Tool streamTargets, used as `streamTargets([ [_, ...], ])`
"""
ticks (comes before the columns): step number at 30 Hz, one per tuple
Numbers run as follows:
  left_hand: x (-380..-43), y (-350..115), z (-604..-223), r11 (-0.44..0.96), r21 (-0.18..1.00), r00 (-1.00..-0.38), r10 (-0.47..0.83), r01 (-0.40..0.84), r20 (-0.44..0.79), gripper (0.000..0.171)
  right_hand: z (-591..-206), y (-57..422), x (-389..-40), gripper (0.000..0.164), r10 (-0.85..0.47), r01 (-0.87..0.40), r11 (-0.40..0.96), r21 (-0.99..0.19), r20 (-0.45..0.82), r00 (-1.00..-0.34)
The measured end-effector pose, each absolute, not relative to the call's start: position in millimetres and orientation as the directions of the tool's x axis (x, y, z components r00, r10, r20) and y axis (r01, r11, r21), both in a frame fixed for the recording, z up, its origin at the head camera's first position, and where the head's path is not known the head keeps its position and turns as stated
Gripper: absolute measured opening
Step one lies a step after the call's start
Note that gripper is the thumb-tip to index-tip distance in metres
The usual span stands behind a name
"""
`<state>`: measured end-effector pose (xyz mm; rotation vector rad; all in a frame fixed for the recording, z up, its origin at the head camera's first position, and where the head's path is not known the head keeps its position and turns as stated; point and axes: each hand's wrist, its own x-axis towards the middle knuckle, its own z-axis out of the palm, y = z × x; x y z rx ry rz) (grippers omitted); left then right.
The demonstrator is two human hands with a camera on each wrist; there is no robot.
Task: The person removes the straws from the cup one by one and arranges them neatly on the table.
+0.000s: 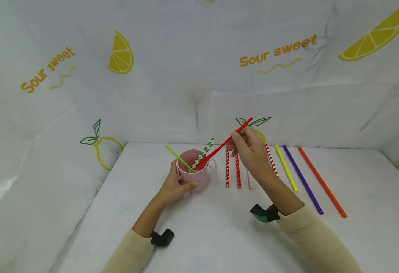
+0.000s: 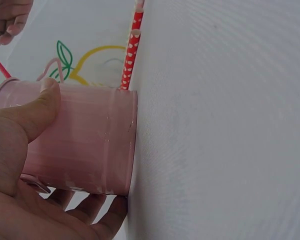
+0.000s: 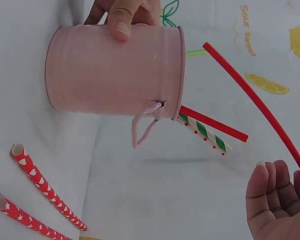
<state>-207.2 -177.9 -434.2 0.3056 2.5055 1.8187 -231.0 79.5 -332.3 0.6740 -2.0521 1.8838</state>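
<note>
My left hand (image 1: 172, 187) grips a pink metal bucket (image 1: 201, 182) by its side, thumb across the front; the bucket stands upright on the table. Inside lean a lime green straw (image 1: 176, 155), a green-and-white patterned paper straw (image 1: 206, 150) and a red straw (image 3: 215, 124). Up and to the right of the bucket, my right hand (image 1: 252, 153) pinches a second red straw (image 1: 244, 124) near its upper end. In the right wrist view that straw's lower tip hangs apart from the bucket, just beyond the rim. A small wire handle (image 3: 146, 125) hangs on the bucket's side.
Right of the bucket lie more straws: two red ones with white patterns (image 1: 228, 168), a pale pink one (image 1: 250, 180), a red-and-white striped one (image 1: 272, 162), then yellow (image 1: 286, 169), purple (image 1: 302, 178) and orange (image 1: 322, 182). A white lemon-printed cloth (image 1: 186, 106) rises behind.
</note>
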Motion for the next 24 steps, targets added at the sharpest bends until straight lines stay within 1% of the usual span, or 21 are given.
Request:
streamTargets([
  [3,-205,-176,-429,0.293,0.946,-0.980,0.181,0.138,0.087,0.097,-333,83,-227,0.021,-0.175,-0.460,0.014,-0.888,0.451,-0.875],
  [5,-200,-175,-420,0.292,0.946,-0.979,0.187,0.138,0.085,0.096,-335,86,-223,0.022,-0.200,-0.421,0.023,-0.907,0.409,-0.890],
  [10,-188,-171,-400,0.282,0.947,-0.975,0.203,0.151,0.095,0.091,-343,95,-212,0.021,-0.280,-0.318,0.090,-0.944,0.283,-0.917],
  [15,-187,-169,-398,0.277,0.950,-0.977,0.193,0.143,0.091,0.090,-361,105,-204,0.018,-0.387,-0.234,0.171,-0.957,0.153,-0.909],
  [22,-208,-178,-436,0.298,0.944,-0.981,0.174,0.141,0.091,0.096,-381,113,-194,0.019,-0.470,-0.137,0.210,-0.968,0.023,-0.882],
  [24,-208,-179,-436,0.310,0.941,-0.982,0.167,0.134,0.084,0.096,-385,115,-192,0.020,-0.483,-0.105,0.219,-0.970,-0.015,-0.875],
])
